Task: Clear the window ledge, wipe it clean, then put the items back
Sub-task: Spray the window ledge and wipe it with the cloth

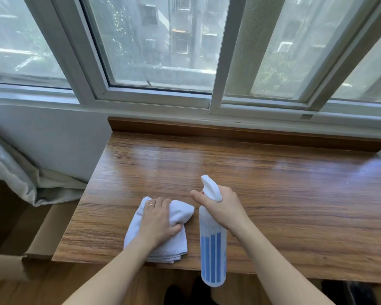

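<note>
Left hand (pixel 157 219) resting on folded white cloth (pixel 174 247), thumb curled into its edge, at front left of wooden ledge (pixel 273 183). Right hand (pixel 222 208) gripping neck of spray bottle (pixel 213 256), held above ledge, nozzle pointing toward window (pixel 163 40).

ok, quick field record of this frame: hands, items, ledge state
left hand: grips white cloth, cloth lies on ledge
right hand: holds spray bottle by the neck, nozzle pointing toward the window
bottle: translucent, blue liquid inside
ledge: wood-grain, glossy, only the cloth on it
stage: ledge cleared, items not yet back
</note>
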Demonstrator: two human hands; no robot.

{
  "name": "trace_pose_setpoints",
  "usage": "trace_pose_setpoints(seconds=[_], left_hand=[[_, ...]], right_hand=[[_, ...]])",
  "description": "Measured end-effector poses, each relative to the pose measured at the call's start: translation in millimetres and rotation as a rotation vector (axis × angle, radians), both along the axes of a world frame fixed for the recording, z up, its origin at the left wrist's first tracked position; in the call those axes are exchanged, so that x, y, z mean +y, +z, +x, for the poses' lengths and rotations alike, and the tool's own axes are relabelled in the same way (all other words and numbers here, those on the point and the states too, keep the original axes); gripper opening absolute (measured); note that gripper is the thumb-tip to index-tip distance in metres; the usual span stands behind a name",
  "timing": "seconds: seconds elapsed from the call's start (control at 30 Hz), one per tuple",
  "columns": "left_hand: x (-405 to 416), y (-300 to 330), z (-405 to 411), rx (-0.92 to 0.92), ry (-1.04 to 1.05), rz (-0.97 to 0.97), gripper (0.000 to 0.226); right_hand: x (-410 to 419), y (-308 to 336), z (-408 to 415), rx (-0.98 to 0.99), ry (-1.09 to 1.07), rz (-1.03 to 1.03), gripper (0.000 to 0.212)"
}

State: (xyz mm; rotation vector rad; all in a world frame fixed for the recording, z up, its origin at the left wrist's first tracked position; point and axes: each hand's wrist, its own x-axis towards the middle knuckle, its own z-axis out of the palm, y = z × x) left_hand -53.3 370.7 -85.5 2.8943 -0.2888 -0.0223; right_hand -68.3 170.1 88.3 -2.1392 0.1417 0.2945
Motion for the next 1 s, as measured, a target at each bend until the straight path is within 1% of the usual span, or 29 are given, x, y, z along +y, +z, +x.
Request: trace_pose_setpoints(seconds=[0.2, 0.3, 0.43, 0.5, 0.67, 0.8, 1.0], left_hand=[[1, 2, 2, -0.067, 0.014, -0.038, 0.066], [0, 2, 7, -0.115, 0.017, -0.035, 0.063], [-3, 4, 24, -0.134, 0.057, -0.021, 0.060], [-3, 6, 38, -0.121, 0.066, -0.003, 0.057], [-5, 9, 75, -0.034, 0.043, 0.084, 0.061], [-8, 12, 86, 0.048, 0.008, 0.141, 0.064], [-5, 12, 61, -0.009, -0.017, 0.091, 0.068]], right_hand=[[8, -4, -9, -0.012, -0.042, 0.012, 0.054], [8, -7, -10, 0.004, -0.047, -0.004, 0.053], [4, -9, -9, 0.015, -0.062, -0.006, 0.050], [1, -8, -9, 0.017, -0.061, -0.012, 0.046], [-10, -6, -12, 0.032, -0.078, -0.028, 0.049], [-20, -7, -14, 0.044, -0.073, -0.039, 0.049], [-20, -5, -16, 0.022, -0.038, -0.061, 0.047]])
